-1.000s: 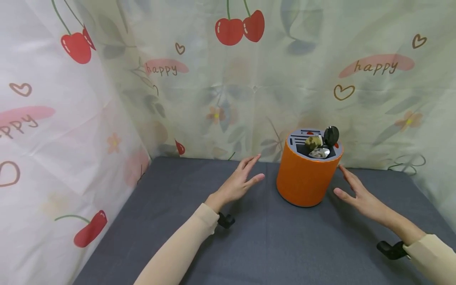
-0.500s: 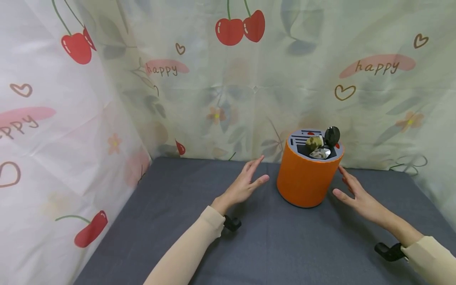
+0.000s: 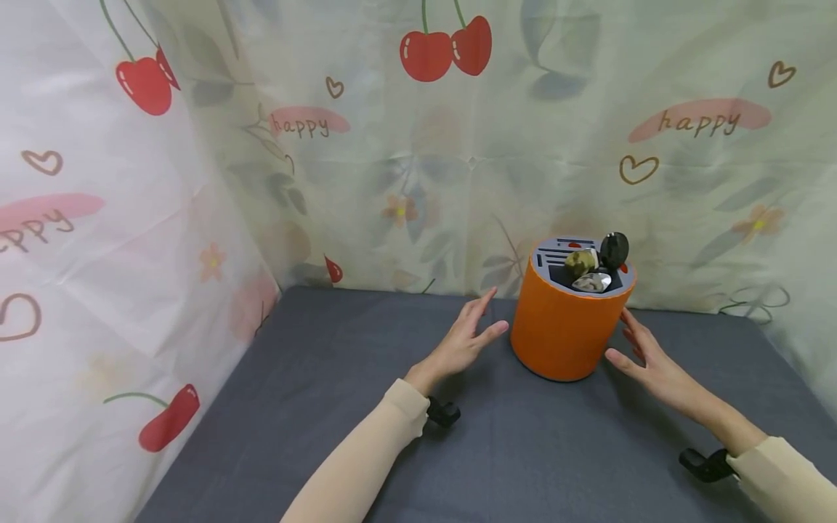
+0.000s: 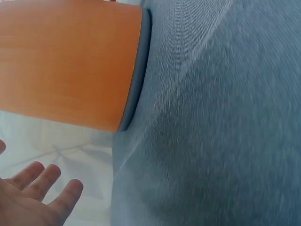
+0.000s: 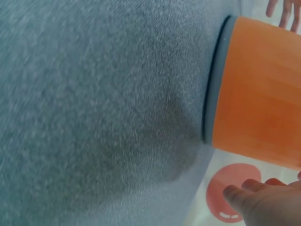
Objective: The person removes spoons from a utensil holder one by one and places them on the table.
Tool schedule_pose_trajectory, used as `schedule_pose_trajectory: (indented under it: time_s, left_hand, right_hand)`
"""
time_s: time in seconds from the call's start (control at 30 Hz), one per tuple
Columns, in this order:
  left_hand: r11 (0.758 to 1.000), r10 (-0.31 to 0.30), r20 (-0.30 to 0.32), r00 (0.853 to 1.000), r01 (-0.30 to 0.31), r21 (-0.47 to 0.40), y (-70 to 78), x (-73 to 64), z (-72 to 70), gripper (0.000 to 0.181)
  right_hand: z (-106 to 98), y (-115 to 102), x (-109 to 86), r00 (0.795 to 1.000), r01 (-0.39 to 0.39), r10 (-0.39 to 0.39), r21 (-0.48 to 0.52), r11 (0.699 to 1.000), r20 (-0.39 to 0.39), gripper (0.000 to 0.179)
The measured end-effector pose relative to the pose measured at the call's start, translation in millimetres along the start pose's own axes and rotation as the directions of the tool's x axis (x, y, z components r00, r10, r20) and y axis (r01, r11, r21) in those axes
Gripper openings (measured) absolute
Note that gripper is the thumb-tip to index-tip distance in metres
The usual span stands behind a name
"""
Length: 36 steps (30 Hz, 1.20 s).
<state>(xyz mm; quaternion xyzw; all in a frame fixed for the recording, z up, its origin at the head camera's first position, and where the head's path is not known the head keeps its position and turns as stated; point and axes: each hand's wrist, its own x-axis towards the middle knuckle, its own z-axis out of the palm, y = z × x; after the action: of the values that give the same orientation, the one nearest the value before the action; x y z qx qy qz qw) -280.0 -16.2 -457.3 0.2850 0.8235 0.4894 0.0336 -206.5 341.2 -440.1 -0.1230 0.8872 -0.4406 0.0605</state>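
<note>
An orange cylindrical holder (image 3: 565, 327) stands upright toward the back right of the table, with a grey slotted top (image 3: 552, 254). From its opening stick up a dark, glossy oval-ended piece (image 3: 614, 250), a mottled olive-green one (image 3: 580, 262) and a shiny silver one (image 3: 592, 282); their lower parts are hidden. My left hand (image 3: 458, 345) is spread to the left of the holder, with a gap between them. On the other side, my right hand (image 3: 657, 370) has its fingers extended close to the holder's wall; whether the fingertips touch it I cannot tell. Neither hand holds anything.
Dark grey cloth (image 3: 314, 407) covers the table. A curtain printed with cherries and "happy" (image 3: 366, 189) hangs right behind the holder, and another stretch (image 3: 85, 290) runs along the left edge. Black wrist mounts (image 3: 445, 414) stick out beneath both sleeves.
My left hand has moved right, nearer to the holder. The right hand has shifted slightly left toward it. The holder stays in place on the table, and the head view has drifted slightly.
</note>
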Motion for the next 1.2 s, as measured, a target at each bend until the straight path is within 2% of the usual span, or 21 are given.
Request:
schedule_pose_trajectory:
  time_s: [0.17,0.37,0.47,0.63,0.87,1.2]
  left_hand:
    - [0.998,-0.008,-0.009,1.000,0.007,-0.068,1.6,2.6,9.6,0.076]
    - [0.982,-0.018,-0.076,0.997,0.003,-0.189,1.9,5.6,23.4,0.075]
    - [0.975,-0.021,-0.094,0.995,0.000,-0.221,2.7,7.0,30.2,0.076]
    - [0.972,-0.029,-0.119,0.992,0.001,-0.236,1.1,10.0,41.2,0.081]
    - [0.977,-0.069,-0.130,0.989,0.040,-0.209,1.9,11.9,54.1,0.089]
    - [0.960,-0.099,-0.157,0.983,0.053,-0.274,5.6,17.9,66.1,0.088]
  right_hand:
    - [2,2,0.6,1.000,-0.005,0.005,0.033,0.999,0.000,0.087]
    - [7,0,2.9,0.999,-0.007,0.011,0.087,0.996,-0.039,0.087]
    - [10,0,2.1,0.998,-0.004,0.013,0.121,0.993,-0.068,0.086]
    - [17,1,1.4,0.995,-0.003,0.019,0.166,0.986,-0.095,0.088]
    - [26,3,2.5,0.994,-0.007,0.034,0.233,0.972,-0.108,0.091]
    - [31,0,1.9,0.987,0.020,0.026,0.281,0.960,-0.156,0.090]
